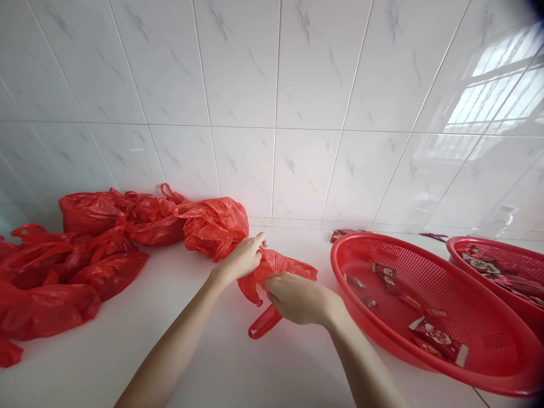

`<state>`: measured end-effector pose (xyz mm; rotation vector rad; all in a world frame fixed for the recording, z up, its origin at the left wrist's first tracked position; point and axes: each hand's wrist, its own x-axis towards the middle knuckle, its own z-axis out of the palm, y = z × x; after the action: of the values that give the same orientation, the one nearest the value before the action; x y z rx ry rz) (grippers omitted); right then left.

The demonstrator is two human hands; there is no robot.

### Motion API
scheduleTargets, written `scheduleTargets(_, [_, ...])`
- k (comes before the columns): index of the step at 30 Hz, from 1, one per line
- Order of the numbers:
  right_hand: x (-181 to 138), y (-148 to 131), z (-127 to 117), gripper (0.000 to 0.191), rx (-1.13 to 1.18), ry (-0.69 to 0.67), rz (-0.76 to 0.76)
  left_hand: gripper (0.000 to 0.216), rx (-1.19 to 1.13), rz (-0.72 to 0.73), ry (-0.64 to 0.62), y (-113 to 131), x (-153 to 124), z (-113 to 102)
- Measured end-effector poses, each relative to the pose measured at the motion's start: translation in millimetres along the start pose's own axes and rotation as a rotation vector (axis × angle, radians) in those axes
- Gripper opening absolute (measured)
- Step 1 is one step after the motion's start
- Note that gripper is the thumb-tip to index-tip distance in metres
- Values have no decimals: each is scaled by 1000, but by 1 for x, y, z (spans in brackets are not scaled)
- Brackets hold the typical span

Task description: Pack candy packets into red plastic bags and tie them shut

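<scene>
Between my two hands is a thin red plastic bag, flat and crumpled, with a loop handle hanging toward me. My left hand pinches its upper left part, close to a bunched red bag standing by the wall. On the near side of the bag, my right hand grips its edge with curled fingers. The inside of the bag is hidden from me. To the right of my right hand stands a red perforated plastic basket with several wrapped snacks on its bottom.
Several filled red plastic bags crowd the left side of the white counter. A second red basket with snack packets sits at the far right. A few packets lie behind the baskets. A tiled wall runs along the back.
</scene>
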<state>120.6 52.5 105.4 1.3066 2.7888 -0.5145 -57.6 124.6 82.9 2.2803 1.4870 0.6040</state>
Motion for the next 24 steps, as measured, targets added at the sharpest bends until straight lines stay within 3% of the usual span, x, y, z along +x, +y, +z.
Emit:
scheduleTargets(5, [13, -16, 6, 34, -189, -11, 227, 32, -21, 210, 11, 3, 1, -3])
scheduleTargets(11, [25, -15, 14, 68, -288, 89, 310, 47, 54, 185, 81, 4, 3, 2])
scheduleTargets(15, [29, -4, 15, 71, -241, 88, 394, 52, 129, 181, 101, 7, 2, 3])
scheduleTargets(18, [26, -5, 12, 64, -207, 78, 395, 52, 139, 151, 103, 13, 0, 2])
scheduleTargets(24, [13, -20, 5, 29, -153, 16, 340, 33, 151, 130, 112, 19, 1, 6])
